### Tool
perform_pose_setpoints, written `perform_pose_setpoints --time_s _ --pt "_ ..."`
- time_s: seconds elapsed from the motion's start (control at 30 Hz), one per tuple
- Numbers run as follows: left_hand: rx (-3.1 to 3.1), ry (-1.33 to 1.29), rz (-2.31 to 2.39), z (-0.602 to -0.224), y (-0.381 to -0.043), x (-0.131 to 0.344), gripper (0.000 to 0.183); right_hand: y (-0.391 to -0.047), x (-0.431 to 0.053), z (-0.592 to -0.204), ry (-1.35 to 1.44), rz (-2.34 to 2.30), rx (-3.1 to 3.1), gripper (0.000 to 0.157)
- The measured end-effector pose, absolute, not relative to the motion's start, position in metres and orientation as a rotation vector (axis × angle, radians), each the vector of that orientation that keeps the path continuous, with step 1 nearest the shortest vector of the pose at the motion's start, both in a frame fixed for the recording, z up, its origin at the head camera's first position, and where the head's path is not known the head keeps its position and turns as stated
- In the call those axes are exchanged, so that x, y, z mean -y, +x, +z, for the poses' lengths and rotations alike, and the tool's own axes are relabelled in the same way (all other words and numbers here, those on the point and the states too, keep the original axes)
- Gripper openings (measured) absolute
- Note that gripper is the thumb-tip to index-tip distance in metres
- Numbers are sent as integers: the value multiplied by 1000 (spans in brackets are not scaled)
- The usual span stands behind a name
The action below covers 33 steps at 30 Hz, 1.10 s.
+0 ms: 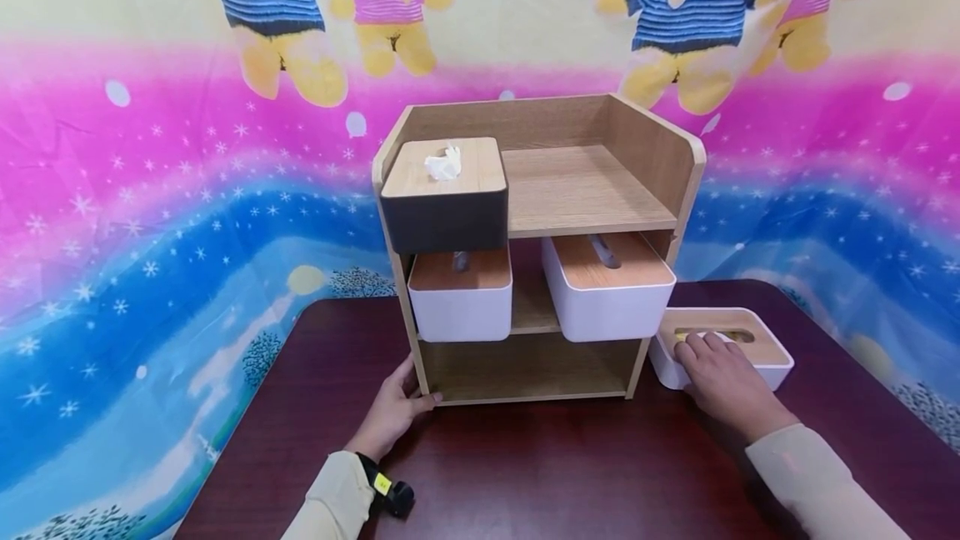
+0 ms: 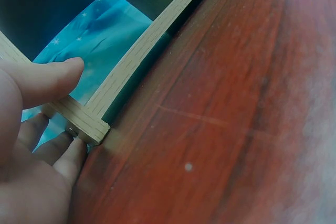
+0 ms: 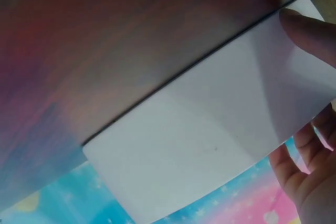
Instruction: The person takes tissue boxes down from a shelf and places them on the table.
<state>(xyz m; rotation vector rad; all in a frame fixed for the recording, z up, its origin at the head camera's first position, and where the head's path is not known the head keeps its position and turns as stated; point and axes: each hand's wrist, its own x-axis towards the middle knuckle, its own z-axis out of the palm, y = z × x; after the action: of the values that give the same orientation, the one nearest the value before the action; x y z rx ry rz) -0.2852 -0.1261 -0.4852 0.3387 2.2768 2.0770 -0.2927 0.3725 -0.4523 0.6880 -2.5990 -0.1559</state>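
My left hand [image 1: 393, 411] grips the lower left side panel of a small wooden shelf [image 1: 652, 161]. In the left wrist view its thumb [image 2: 63, 80] is on the inner side of the panel and the other fingers are behind it. To the right of the shelf, my right hand [image 1: 731, 386] holds a white tissue box [image 1: 774, 375] with a wooden lid, which stands on the table. The right wrist view shows the thumb [image 3: 304, 30] against the box's white side, with fingers over its top edge. The hand partly covers the lid's slot.
A black tissue box [image 1: 446, 223] with a wooden lid sits on the shelf's top left. Two white tissue boxes, one left [image 1: 463, 313] and one right [image 1: 622, 313], stand on the middle level and jut forward. Everything is on a dark red table [image 1: 540, 473] before a patterned cloth.
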Motion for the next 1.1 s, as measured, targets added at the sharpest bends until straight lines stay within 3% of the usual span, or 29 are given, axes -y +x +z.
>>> perform_pose_setpoints --time_s 1.1 --pt "-2278 308 2077 -479 -279 124 88 -291 -372 -442 691 -119 2653 42"
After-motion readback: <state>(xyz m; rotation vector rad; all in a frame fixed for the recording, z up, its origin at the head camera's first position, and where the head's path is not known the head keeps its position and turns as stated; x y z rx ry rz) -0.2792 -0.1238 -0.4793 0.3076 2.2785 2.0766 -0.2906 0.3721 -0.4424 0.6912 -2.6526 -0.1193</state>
